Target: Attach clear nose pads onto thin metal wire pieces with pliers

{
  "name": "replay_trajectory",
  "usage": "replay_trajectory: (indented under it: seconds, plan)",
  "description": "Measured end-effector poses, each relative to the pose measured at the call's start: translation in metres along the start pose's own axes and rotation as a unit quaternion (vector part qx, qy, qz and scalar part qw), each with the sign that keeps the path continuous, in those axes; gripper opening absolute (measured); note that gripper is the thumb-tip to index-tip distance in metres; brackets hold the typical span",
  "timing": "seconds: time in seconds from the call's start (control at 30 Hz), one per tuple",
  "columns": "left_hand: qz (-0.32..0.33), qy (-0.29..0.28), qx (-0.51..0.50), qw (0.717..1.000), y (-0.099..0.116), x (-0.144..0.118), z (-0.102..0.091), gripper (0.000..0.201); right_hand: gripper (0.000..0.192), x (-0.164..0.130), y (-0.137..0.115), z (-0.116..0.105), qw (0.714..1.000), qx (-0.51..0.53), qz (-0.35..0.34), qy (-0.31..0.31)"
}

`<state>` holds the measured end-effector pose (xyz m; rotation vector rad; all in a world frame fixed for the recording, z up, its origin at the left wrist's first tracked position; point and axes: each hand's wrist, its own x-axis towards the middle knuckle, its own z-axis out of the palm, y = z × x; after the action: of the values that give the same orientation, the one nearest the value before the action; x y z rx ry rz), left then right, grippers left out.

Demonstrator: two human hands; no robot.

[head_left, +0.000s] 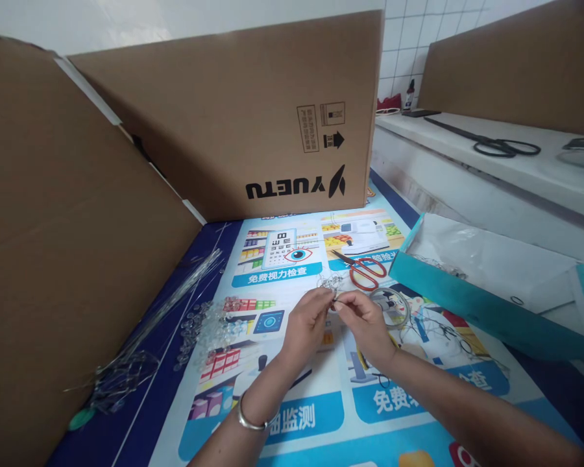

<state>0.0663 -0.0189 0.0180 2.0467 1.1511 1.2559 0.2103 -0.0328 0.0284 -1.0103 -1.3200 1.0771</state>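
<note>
My left hand (307,319) and my right hand (367,324) meet fingertip to fingertip above the printed table cover. Both pinch something small and dark, too small to name. Just beyond the fingertips shows a small tangle of fine wire (331,282). Scissors with red handles (368,272) lie behind my right hand, blades pointing to the far left. Beside that hand is a round coil (394,306), partly covered by it. Clear beads (202,331) are spread to the left of my left hand.
Cardboard panels (224,123) stand along the back and left. A bundle of thin wires (175,292) lies at the left. To the right are a teal box (442,295) with small pieces inside, and loose dark wires (450,334). Large black scissors (496,144) rest on a white ledge.
</note>
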Motion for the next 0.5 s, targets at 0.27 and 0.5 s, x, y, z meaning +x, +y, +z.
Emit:
replay_trajectory:
  seconds: [0.27, 0.5]
  plan:
    - [-0.046, 0.048, 0.005, 0.998, 0.0046, 0.0013, 0.0008, 0.019, 0.011, 0.0004, 0.0021, 0.0004, 1.0, 0.022, 0.019, 0.002]
    - [-0.094, 0.003, -0.044, 0.995, 0.0088, 0.0072, -0.0063, 0.015, 0.01, -0.0019, -0.0001, 0.0025, 1.0, 0.026, 0.015, -0.006]
